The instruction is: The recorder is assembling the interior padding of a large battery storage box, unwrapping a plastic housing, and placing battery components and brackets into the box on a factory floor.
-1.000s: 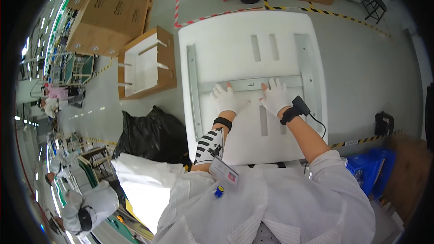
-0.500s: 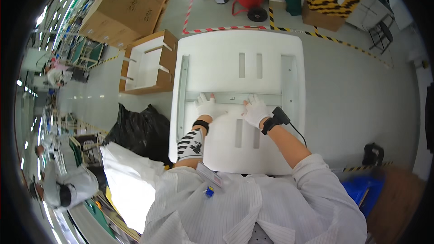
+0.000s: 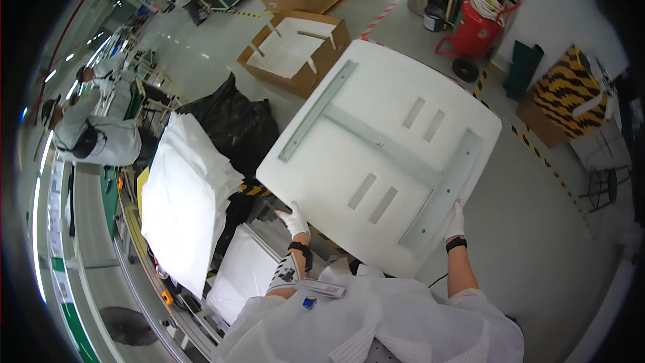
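A thick white foam panel with rounded corners spreads before me, turned at a slant. Grey metal rails in an H shape lie set into its face, with a crossbar between the two side rails. Several narrow slots pierce the foam. Beside the panel's near-left edge is my left hand, in a white glove with bare fingertips, its fingers spread; whether it touches the edge I cannot tell. My right hand, gloved alike, lies with fingers stretched along the panel's right edge.
On the left are white sheets, a black plastic bag and a bench rail. An open carton stands beyond the panel. Farther right come a red wheeled tank and a striped box. Co-workers are at far left.
Both hands have left the crossbar for the panel's edges, the left to the near-left and the right to the right side. The view has swung left, so the panel now appears slanted.
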`<control>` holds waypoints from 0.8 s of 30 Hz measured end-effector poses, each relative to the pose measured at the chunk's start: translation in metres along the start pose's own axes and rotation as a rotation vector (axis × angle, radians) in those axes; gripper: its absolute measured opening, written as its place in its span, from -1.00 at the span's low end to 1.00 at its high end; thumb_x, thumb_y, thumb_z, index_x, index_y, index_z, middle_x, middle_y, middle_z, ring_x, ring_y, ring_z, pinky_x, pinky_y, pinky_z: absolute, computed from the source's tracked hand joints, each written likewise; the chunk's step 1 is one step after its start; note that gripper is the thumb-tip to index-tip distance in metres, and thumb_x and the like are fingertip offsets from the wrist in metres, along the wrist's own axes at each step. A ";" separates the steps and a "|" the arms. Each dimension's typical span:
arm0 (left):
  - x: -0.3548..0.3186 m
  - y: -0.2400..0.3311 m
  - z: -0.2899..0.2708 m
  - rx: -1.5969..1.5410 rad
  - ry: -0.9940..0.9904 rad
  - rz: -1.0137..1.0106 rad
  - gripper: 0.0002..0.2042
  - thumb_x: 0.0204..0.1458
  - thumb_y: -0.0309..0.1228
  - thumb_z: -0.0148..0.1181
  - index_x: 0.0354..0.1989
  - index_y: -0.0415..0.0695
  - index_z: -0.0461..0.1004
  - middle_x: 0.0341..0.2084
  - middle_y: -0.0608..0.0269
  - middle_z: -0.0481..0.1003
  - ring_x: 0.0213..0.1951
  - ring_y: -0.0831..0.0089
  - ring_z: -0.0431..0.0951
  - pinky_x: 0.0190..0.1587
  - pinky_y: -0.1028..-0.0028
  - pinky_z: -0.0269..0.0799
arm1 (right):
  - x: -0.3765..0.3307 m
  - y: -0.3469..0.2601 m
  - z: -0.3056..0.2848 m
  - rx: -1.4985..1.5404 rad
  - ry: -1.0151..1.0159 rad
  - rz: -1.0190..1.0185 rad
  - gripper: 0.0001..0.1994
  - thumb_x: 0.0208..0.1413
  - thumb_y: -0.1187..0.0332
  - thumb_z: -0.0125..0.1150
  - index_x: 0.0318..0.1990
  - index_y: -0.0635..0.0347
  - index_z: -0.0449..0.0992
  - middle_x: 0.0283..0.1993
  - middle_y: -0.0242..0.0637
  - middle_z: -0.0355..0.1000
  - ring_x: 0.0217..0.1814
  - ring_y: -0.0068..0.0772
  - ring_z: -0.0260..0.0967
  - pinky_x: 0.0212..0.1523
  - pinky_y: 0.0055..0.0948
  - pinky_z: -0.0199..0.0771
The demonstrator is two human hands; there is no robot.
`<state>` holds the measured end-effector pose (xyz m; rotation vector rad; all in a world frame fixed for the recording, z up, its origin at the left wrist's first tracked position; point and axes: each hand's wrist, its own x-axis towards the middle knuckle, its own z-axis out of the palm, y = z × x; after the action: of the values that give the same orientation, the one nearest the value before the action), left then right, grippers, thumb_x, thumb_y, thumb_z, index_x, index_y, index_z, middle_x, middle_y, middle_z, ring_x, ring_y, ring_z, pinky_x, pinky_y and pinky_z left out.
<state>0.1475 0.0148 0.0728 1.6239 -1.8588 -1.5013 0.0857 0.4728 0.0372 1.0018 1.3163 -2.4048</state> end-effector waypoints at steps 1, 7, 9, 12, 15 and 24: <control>0.001 -0.012 -0.010 -0.258 -0.115 -0.131 -0.14 0.05 0.22 -0.11 0.36 -0.15 -0.16 0.29 -0.01 0.04 0.26 0.12 0.11 0.25 0.28 0.06 | 0.001 -0.002 0.012 0.039 -0.089 0.006 -0.40 0.19 -0.03 -0.09 0.21 0.27 0.18 0.17 -0.21 0.25 0.20 -0.26 0.18 0.24 -0.38 0.11; -0.026 -0.075 0.010 -0.793 -0.631 -0.593 -0.14 -0.02 0.42 -0.41 0.25 -0.06 0.13 0.19 0.12 0.23 0.15 0.08 0.28 0.17 0.12 0.21 | -0.020 -0.009 0.089 0.069 -0.098 -0.024 -0.40 0.18 -0.05 -0.09 0.24 0.19 0.17 0.20 -0.22 0.23 0.22 -0.20 0.16 0.22 -0.33 0.13; -0.039 -0.088 0.018 -0.752 -0.545 -0.615 -0.16 -0.02 0.42 -0.40 0.19 -0.06 0.20 0.13 0.11 0.31 0.09 0.07 0.34 0.10 0.09 0.29 | -0.024 -0.012 0.108 -0.032 -0.102 -0.028 -0.38 0.19 -0.08 -0.12 0.27 0.14 0.14 0.23 -0.20 0.20 0.25 -0.19 0.13 0.23 -0.30 0.12; -0.033 -0.090 0.013 -0.743 -0.498 -0.701 -0.33 0.09 0.25 -0.29 0.14 -0.04 0.25 0.05 0.18 0.40 0.07 0.13 0.38 0.05 0.09 0.33 | -0.025 -0.012 0.123 -0.118 -0.109 -0.026 -0.36 0.19 -0.10 -0.15 0.28 0.15 0.12 0.26 -0.19 0.16 0.27 -0.18 0.11 0.25 -0.31 0.10; -0.034 -0.090 0.004 -0.693 -0.441 -0.653 -0.34 0.11 0.26 -0.31 0.14 -0.02 0.26 0.05 0.21 0.40 0.07 0.17 0.39 0.06 0.11 0.33 | -0.007 -0.001 0.114 -0.178 -0.170 -0.013 -0.33 0.19 -0.12 -0.16 0.30 0.15 0.08 0.29 -0.19 0.13 0.30 -0.17 0.09 0.27 -0.32 0.07; -0.115 -0.114 0.016 -0.810 -0.497 -0.497 -0.26 0.08 0.32 -0.40 0.24 0.01 0.19 0.16 0.19 0.27 0.18 0.23 0.23 0.18 0.14 0.16 | -0.002 -0.012 0.040 -0.334 -0.195 0.188 -0.23 0.15 -0.28 -0.29 0.37 0.02 -0.06 0.40 -0.25 -0.06 0.40 -0.15 -0.09 0.34 -0.24 -0.06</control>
<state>0.2423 0.1369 0.0221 1.4001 -0.7533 -2.5919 0.0632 0.4466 0.0612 0.7419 1.4203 -2.0013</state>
